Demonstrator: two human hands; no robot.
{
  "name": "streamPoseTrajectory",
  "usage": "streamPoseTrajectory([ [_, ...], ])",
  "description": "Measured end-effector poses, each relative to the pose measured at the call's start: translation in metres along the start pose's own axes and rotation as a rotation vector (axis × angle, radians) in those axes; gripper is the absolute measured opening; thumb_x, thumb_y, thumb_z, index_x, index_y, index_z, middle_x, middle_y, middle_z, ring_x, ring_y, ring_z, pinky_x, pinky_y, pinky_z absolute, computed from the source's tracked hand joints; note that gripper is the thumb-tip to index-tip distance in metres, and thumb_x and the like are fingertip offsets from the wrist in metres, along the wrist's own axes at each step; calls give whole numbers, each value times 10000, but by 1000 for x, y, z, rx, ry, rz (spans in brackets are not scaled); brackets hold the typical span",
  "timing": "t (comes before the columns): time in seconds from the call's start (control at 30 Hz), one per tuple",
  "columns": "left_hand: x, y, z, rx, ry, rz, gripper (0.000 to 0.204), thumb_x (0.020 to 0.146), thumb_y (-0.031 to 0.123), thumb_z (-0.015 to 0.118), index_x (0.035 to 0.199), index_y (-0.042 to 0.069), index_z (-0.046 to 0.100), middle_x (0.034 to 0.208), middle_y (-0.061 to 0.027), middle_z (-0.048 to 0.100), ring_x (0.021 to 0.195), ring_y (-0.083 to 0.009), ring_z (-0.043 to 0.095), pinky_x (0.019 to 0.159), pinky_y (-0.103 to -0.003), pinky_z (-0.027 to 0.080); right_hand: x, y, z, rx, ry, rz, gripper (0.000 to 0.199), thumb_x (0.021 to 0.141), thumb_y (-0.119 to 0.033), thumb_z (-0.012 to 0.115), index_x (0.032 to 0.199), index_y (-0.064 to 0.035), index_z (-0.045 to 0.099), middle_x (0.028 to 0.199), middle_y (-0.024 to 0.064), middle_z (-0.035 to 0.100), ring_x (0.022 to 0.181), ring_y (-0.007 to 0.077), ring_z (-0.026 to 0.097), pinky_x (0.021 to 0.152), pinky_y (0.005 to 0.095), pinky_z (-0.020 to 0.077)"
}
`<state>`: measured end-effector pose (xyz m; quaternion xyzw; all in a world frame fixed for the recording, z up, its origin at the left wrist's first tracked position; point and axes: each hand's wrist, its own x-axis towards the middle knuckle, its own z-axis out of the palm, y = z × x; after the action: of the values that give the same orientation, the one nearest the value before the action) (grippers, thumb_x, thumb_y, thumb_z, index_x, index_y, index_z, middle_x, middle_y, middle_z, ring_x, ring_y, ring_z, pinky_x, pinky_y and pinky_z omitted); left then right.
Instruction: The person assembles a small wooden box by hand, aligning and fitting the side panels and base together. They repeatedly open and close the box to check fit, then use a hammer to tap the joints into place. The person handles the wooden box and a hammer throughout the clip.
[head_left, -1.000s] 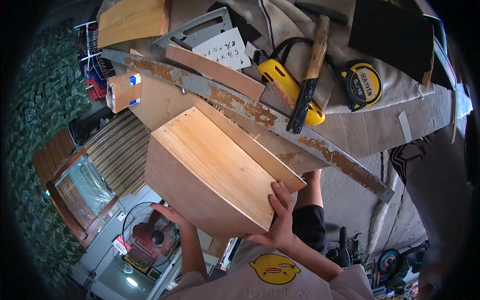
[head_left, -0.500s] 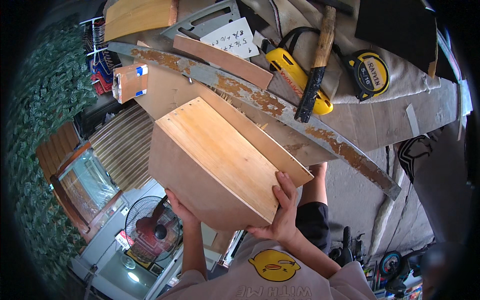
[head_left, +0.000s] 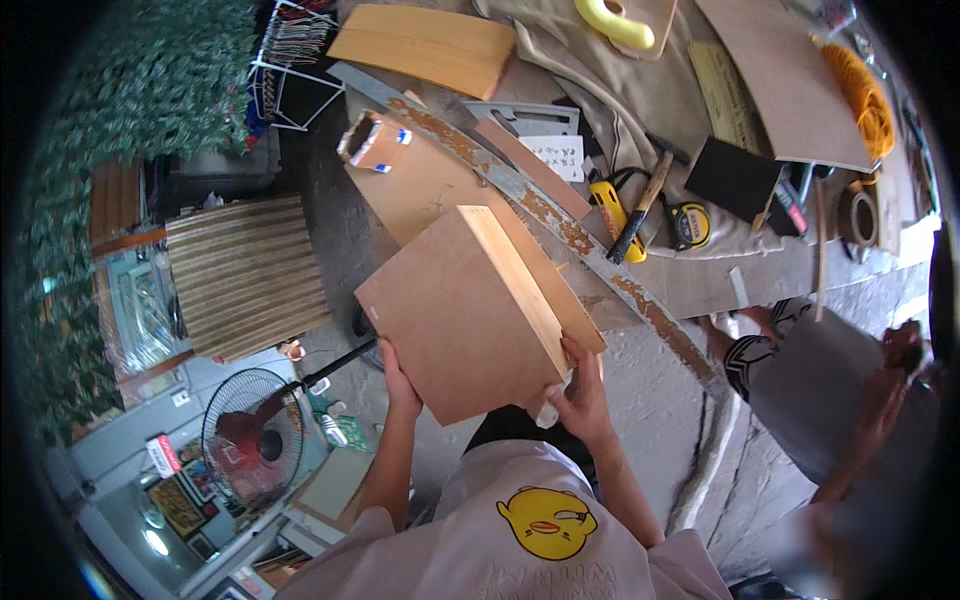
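Observation:
A wooden box of thin brown plywood and a paler board (head_left: 455, 315) is held in front of my body, over the near edge of the workbench. Its broad, flat plywood face is turned toward me, and the pale board's edge runs along its right side. My left hand (head_left: 402, 388) grips the lower left edge, thumb against the face. On the lower right corner, my right hand (head_left: 582, 395) has its fingers over the edge boards and its thumb below. The box's inside is hidden.
Across the workbench lies a long, rust-patched metal bar (head_left: 575, 238). Beyond it are a hammer (head_left: 648, 200), a yellow-bodied tool (head_left: 610, 207), a tape measure (head_left: 688, 226) and a plywood strip (head_left: 530, 166). A small cardboard box (head_left: 385, 150) sits left; a fan (head_left: 255, 445) stands lower left. Another person (head_left: 840, 400) is at right.
The box has turned so its broad plywood face shows more and the pale board less. Both hands still grip it. The view has widened, and more of the person at right shows.

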<state>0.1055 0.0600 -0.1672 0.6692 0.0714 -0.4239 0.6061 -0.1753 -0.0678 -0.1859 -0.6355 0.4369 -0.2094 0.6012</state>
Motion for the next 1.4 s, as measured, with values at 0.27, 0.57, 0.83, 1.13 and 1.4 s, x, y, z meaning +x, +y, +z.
streamPoseTrajectory([
  [0.27,-12,-72,-31,212,-42,-170,680,1068,578,362,1569,117,359,1549,-52,464,1396,-223,467,1137,-379,392,38,-49,-15,18,-48,-21,466,1016,-262,579,1372,32,515,1304,245,597,1266,385,561,1087,433,424],
  [0.57,-31,-53,-26,67,-243,-205,658,1048,598,422,1460,89,482,1331,-58,629,1240,-195,585,1048,-388,454,56,-60,-8,-263,-132,5,489,1062,-333,507,1410,9,481,1223,296,636,1113,428,648,948,458,500],
  [0.83,-55,-3,-31,180,-489,56,599,957,355,707,1376,-34,529,1257,-114,666,1154,-175,617,1008,-356,479,49,-47,-9,-328,-91,-43,458,1076,-311,494,1406,7,485,1231,268,627,1137,409,631,970,448,489],
  [1.13,-70,17,39,136,-614,-19,639,851,284,837,1337,-39,576,1259,-115,678,1144,-190,635,994,-352,505,35,-130,5,-73,-148,-209,705,1026,-425,586,1512,40,375,1528,215,445,1437,318,416,1175,476,332],
  [1.4,-69,24,55,56,-693,130,582,892,268,809,1340,-29,585,1261,-117,675,1136,-173,637,969,-334,520,31,-161,5,-61,-188,-61,671,1043,-277,557,1555,70,296,1561,235,411,1456,301,397,1182,423,322],
])
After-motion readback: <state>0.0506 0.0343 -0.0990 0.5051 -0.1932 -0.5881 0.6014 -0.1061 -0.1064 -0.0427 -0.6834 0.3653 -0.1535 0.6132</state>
